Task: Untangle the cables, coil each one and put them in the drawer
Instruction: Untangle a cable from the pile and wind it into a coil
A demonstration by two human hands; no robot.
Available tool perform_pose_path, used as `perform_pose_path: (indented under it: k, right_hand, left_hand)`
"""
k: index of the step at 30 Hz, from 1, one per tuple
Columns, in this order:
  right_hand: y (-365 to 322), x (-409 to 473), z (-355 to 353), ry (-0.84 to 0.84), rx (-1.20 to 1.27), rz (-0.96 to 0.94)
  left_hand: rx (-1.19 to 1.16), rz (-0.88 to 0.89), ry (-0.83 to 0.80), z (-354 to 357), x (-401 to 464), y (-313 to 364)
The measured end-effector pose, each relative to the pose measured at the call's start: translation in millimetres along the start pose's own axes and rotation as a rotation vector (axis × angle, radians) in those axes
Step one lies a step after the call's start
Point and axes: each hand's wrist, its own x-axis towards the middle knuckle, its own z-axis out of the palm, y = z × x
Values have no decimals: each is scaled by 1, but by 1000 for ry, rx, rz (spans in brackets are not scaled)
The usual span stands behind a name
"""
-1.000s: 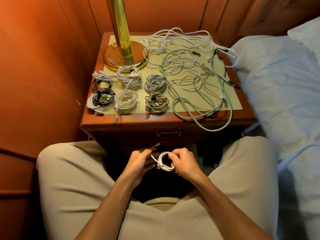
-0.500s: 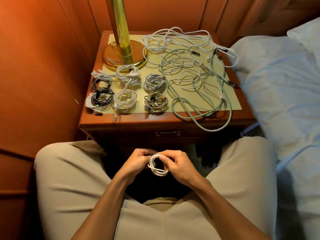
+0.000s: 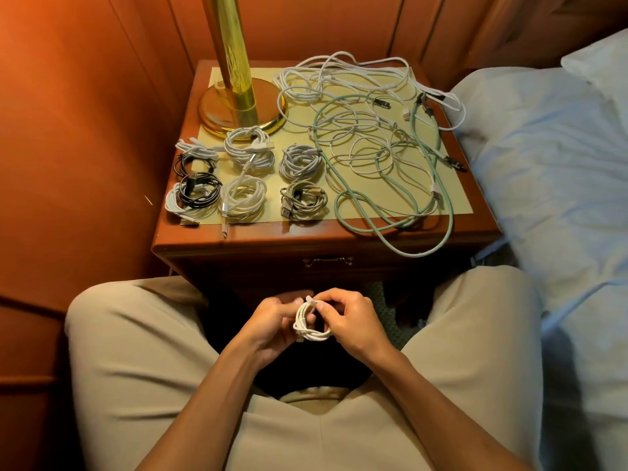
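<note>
Between my knees I hold a small white cable coil (image 3: 307, 326). My left hand (image 3: 272, 321) grips its left side and my right hand (image 3: 350, 316) pinches its top and right side. On the nightstand (image 3: 238, 239), a tangle of white cables (image 3: 360, 107) lies mixed with a long mint-green cable (image 3: 438, 212) at the right. Several finished coils sit at the left: white ones (image 3: 249, 149), a black one (image 3: 198, 190) and a beige one (image 3: 304, 200). The drawer (image 3: 328, 261) below the top is closed, its handle showing.
A brass lamp base (image 3: 238, 110) stands at the nightstand's back left. Wood panelling closes the left side. A bed with pale sheets (image 3: 550, 171) lies to the right. My legs in beige trousers flank the drawer front.
The loose end of the white cable has been wound in, and the coil is now tighter and turned more upright. Both hands have closed in around it.
</note>
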Motion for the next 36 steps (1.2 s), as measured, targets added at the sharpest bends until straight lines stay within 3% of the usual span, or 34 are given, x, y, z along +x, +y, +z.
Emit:
perform_pose_path:
  k: [3, 7, 15, 22, 29, 32, 36]
  right_hand:
    - [0, 1, -3, 75, -150, 5]
    - [1, 1, -5, 52, -235, -6]
    - [-4, -1, -2, 12, -195, -82]
    - [-8, 5, -10, 134, 130, 15]
    - [-20, 12, -25, 161, 831, 293]
    - [-18, 15, -25, 169, 950, 360]
    - [-13, 12, -24, 141, 821, 325]
  left_hand:
    - [-232, -17, 10, 1, 1, 1]
    - [20, 83, 70, 1, 3, -5]
    - [153, 179, 185, -6, 10, -3]
    - [283, 276, 144, -4, 11, 0]
    - [479, 487, 86, 6, 8, 11]
    - [679, 398, -17, 4, 8, 18]
    - [711, 203, -193, -5, 6, 17]
